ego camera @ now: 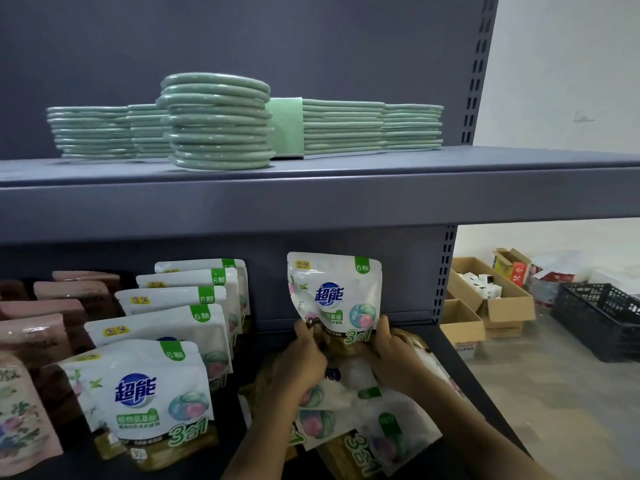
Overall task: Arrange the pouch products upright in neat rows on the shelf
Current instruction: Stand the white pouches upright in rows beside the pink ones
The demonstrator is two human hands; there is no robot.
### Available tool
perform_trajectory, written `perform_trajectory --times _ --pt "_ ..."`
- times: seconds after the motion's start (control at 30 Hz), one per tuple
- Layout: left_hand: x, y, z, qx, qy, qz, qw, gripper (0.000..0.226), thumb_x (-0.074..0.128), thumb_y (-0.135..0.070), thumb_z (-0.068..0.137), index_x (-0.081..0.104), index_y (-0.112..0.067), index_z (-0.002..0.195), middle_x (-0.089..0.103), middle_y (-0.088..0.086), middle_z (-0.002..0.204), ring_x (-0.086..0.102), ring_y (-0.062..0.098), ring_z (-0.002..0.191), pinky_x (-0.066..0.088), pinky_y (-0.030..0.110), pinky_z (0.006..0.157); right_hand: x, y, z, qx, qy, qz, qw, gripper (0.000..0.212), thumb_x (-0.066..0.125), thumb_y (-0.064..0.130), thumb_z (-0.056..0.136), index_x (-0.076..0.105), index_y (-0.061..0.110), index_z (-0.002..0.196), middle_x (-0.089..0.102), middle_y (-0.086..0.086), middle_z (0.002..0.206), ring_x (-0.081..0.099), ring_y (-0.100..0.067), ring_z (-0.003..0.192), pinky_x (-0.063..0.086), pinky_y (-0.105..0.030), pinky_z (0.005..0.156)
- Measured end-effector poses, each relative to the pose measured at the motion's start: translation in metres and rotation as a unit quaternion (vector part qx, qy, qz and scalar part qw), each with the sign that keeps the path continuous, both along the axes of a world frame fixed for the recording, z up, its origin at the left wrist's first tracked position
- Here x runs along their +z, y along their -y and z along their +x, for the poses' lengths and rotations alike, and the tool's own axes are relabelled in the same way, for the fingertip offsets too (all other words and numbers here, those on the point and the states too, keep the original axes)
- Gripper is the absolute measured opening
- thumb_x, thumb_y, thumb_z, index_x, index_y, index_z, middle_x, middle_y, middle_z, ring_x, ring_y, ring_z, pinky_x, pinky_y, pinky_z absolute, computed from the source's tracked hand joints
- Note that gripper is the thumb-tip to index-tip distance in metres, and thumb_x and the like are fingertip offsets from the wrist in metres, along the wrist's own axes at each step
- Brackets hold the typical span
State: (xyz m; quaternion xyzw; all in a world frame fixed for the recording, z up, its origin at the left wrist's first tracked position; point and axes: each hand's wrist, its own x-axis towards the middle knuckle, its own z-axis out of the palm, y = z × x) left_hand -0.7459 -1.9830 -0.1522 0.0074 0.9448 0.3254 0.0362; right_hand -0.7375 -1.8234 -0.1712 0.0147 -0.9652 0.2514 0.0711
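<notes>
Hands at work on the lower shelf (460,348), head view. Left hand (304,362) pinching the bottom left corner of an upright detergent pouch (334,296), thumb curled over the front face; right hand (389,351) gripping the bottom right corner the same way, fingers closed round the edge. Pouch held vertical near the back panel, at the rear of the shelf's right part, base just above a loose heap of pouches (363,420) lying flat and askew beneath both forearms.

Glossy white plastic film, rounded top corners, green tab at upper right, blue logo, gold band along the base. To the left, a standing row of matching pouches (149,389), five deep, front to back, each overlapping the next. Further left, pink pouches (38,341) in rows, matte and softly creased, the nearest with a floral print.

Dark grey metal shelving with slotted uprights. On the upper shelf (311,199), stacked pale green hangers (218,123), hooks rounded, bound by a green paper band. Off to the right, a white wall, a grey concrete floor, open cardboard boxes (491,306) and a black plastic crate (602,320).
</notes>
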Motion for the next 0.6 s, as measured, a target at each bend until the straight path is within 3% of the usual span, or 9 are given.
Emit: perform_trajectory --times 0.1,0.17,0.27,0.4,0.6 --pt "0.009 0.007 -0.007 0.047 -0.035 0.086 0.995 0.022 0.033 -0.01 0.093 0.039 -0.008 0.114 0.056 0.016 0.111 0.056 0.031 0.099 0.043 0.033 0.077 0.012 0.0 -0.007 -0.019 -0.009 -0.07 0.997 0.043 0.055 0.037 0.091 0.038 0.011 0.12 0.063 -0.009 0.119 0.059 -0.031 0.108 0.046 -0.036 0.086" --pt "0.014 0.014 -0.013 0.08 -0.078 0.078 0.991 0.02 0.036 -0.011 0.095 0.049 -0.002 0.108 0.058 0.017 0.112 0.056 0.029 0.1 0.037 0.029 0.073 0.02 0.004 -0.015 -0.03 -0.005 -0.109 0.994 0.038 0.06 0.032 0.088 0.04 0.01 0.113 0.063 -0.011 0.116 0.06 -0.032 0.104 0.047 -0.035 0.079" --pt "0.018 0.023 -0.025 0.113 -0.109 0.091 0.983 0.021 0.039 -0.009 0.093 0.056 -0.001 0.101 0.061 0.017 0.107 0.056 0.027 0.093 0.041 0.03 0.074 0.027 0.013 -0.028 -0.04 -0.01 -0.142 0.989 0.036 0.062 0.026 0.086 0.039 0.009 0.108 0.062 -0.013 0.112 0.06 -0.033 0.099 0.046 -0.035 0.075" --pt "0.02 0.023 -0.037 0.139 -0.082 0.128 0.978 0.025 0.04 -0.006 0.091 0.051 -0.003 0.114 0.058 0.019 0.115 0.055 0.033 0.105 0.042 0.033 0.08 0.027 0.022 -0.045 -0.06 -0.022 -0.157 0.986 0.031 0.061 0.021 0.087 0.034 0.01 0.099 0.062 -0.019 0.109 0.06 -0.036 0.096 0.042 -0.032 0.068" --pt "0.008 0.019 -0.046 0.094 -0.012 0.142 0.985 0.036 0.038 -0.009 0.093 0.042 -0.008 0.129 0.053 0.015 0.128 0.051 0.031 0.115 0.042 0.032 0.089 0.009 0.021 -0.053 -0.103 -0.004 -0.17 0.98 0.031 0.056 0.013 0.088 0.041 0.005 0.115 0.062 -0.019 0.114 0.059 -0.035 0.102 0.038 -0.029 0.069"
